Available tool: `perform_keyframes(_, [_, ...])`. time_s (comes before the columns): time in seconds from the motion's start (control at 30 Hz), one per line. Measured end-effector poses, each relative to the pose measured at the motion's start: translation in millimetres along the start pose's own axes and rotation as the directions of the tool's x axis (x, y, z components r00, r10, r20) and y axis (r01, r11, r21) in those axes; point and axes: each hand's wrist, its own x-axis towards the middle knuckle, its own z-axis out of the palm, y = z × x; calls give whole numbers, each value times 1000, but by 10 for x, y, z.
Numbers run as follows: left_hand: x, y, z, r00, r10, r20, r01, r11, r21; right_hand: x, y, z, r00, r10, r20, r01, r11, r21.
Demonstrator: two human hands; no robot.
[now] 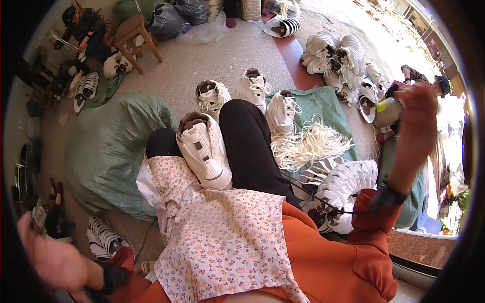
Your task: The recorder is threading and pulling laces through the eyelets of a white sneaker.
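Note:
A white sneaker (204,151) without laces rests between my thighs, its toe toward me and its dark lining showing. My left hand (53,257) is held out at the far left edge, away from the sneaker and smeared by motion. Raised at the far right, my right hand (417,118) is blurred too, and its fingers are unclear. Beyond my knees, three laced white sneakers (212,96) stand in a loose row. A tangled heap of white shoelaces (310,144) lies beside my right knee. Neither hand touches any of these.
A bulging green sack (116,151) stands on the left. Nested white shoe uppers (348,184) curl on the right; more lie in a pile (338,55) farther off. A wooden stool (134,38) and dark bags (177,20) stand at the back. Other people sit at far left and right.

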Motion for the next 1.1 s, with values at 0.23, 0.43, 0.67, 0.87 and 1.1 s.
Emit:
perform_keyframes(0.23, [-1404,-1065,940,416,-523,744,290,852,436,-2181,3178,-152,570,757,320,-447,613,-652])
perform_keyframes(0.43, [-1937,-1102,1304,309,-551,775,291,831,474,-3130,3589,164,282,869,407,-467,495,-733])
perform_keyframes(0.67, [-1889,-1023,1349,267,-584,766,327,803,498,-3669,3972,265,289,874,391,-385,480,-789])
perform_keyframes(0.87, [-1918,-1015,1372,262,-607,750,316,788,528,-3627,3841,150,209,951,227,-689,308,-656])
perform_keyframes(1.1, [-1964,-1022,1366,300,-606,736,365,786,499,-3704,3735,227,234,863,448,-470,503,-725])
